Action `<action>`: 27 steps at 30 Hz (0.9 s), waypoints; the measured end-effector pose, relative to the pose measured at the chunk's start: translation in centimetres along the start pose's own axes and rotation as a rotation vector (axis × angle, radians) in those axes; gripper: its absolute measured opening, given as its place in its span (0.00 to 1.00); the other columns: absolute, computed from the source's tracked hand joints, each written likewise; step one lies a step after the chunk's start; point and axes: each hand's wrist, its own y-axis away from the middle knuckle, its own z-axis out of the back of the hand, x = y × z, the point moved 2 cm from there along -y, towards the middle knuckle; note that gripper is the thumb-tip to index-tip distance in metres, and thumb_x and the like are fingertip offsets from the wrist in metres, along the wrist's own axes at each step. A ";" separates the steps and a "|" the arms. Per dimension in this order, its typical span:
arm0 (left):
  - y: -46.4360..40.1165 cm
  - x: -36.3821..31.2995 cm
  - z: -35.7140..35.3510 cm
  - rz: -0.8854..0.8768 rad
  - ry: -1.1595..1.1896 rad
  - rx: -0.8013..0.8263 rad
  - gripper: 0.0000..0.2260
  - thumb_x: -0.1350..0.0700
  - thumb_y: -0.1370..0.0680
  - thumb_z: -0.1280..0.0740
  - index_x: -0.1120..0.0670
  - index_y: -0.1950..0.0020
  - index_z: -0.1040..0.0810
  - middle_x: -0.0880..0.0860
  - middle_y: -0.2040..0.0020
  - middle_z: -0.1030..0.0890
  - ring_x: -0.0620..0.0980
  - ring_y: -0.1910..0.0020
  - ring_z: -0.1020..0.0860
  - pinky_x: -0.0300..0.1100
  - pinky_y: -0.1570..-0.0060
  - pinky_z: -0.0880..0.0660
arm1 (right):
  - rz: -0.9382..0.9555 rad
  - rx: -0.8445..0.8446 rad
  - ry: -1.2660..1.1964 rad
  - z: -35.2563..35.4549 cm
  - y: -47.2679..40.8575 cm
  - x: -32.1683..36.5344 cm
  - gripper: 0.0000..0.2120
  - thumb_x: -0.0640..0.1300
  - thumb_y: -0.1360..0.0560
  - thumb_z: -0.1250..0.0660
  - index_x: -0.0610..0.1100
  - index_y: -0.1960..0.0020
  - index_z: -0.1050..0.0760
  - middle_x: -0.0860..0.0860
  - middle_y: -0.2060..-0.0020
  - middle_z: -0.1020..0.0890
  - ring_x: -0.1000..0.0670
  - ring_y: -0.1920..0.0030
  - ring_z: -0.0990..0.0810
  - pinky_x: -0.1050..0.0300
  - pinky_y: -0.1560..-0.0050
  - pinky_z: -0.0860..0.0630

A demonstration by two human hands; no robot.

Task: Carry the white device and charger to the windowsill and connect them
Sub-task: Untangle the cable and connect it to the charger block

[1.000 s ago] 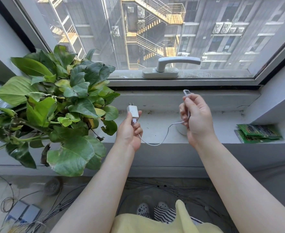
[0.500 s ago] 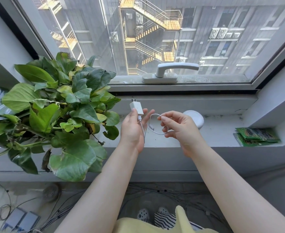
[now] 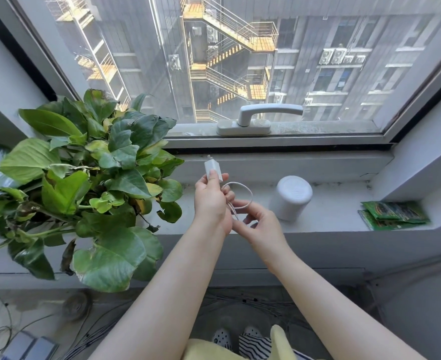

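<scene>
A white cylindrical device (image 3: 292, 200) stands upright on the grey windowsill (image 3: 331, 209), right of my hands. My left hand (image 3: 210, 201) holds the white charger plug (image 3: 212, 169) upright, prongs up, above the sill's front part. The thin white cable (image 3: 242, 185) loops from the plug round to my right hand (image 3: 259, 224), which pinches it close against my left wrist. The cable's free end is hidden in my fingers. Nothing links the cable to the device.
A big leafy potted plant (image 3: 84, 183) fills the sill's left side, close to my left hand. Green packets (image 3: 393, 215) lie at the sill's right end. A window handle (image 3: 263, 116) sits behind. Cables and boxes (image 3: 29, 346) lie on the floor below.
My right hand came down from holding the cable end high and moved left, against my left hand, gathering the cable into a loop. The white device, earlier hidden behind it, now shows.
</scene>
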 end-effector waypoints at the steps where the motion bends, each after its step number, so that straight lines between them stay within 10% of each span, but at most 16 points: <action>1: 0.0 0.0 0.0 0.003 0.006 -0.003 0.08 0.56 0.17 0.45 0.59 0.42 0.34 0.54 0.59 0.27 0.42 0.78 0.36 0.32 0.80 0.38 | 0.020 0.012 -0.032 0.0 -0.1 0.2 0.10 0.41 0.29 0.27 0.47 0.48 0.18 0.59 0.64 0.19 0.59 0.69 0.31 0.67 0.66 0.35; 7: 0.0 -0.7 0.5 -0.017 -0.021 0.022 0.09 0.57 0.18 0.43 0.59 0.40 0.32 0.54 0.59 0.25 0.44 0.71 0.31 0.31 0.76 0.31 | 0.023 0.139 -0.088 1.0 -0.6 1.2 0.04 0.37 0.26 0.31 0.41 0.54 0.18 0.47 0.64 0.20 0.55 0.66 0.28 0.65 0.66 0.32; 27: 0.4 -0.1 1.0 -0.096 -0.176 0.170 0.10 0.59 0.20 0.37 0.55 0.40 0.32 0.55 0.53 0.20 0.48 0.58 0.20 0.41 0.60 0.20 | -0.189 0.123 -0.396 1.2 -1.3 2.2 0.05 0.43 0.23 0.35 0.46 0.55 0.20 0.52 0.62 0.16 0.57 0.67 0.20 0.66 0.64 0.26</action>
